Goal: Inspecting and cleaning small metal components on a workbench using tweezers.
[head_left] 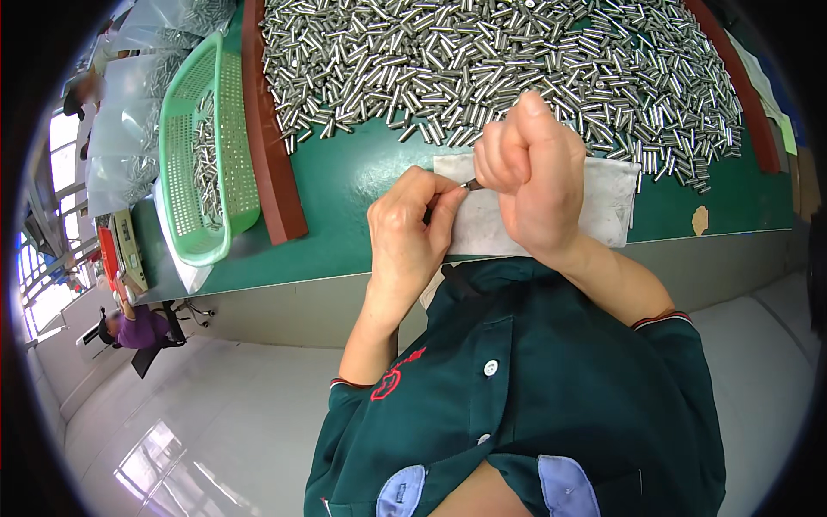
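Between my two hands shows a short, dark metal piece (471,184), likely one of the small pins, though most of it is covered by fingers. The thumb and forefinger of my left hand (405,215) pinch its left end. My right hand (538,172) is closed in a fist with the thumb on top, against the piece's right end; what lies inside the fist is hidden. A whitish, stained cloth (603,202) lies flat on the green table beneath both hands. Just beyond it spreads a thick layer of short, shiny metal pins (482,60).
Dark red rails (274,172) border the pins left and right. Left of them stands a green perforated basket (234,172) with more pins inside. Clear bags of pins (121,133) line the far left, near a red and beige device (121,250). A person in purple (142,327) sits beyond.
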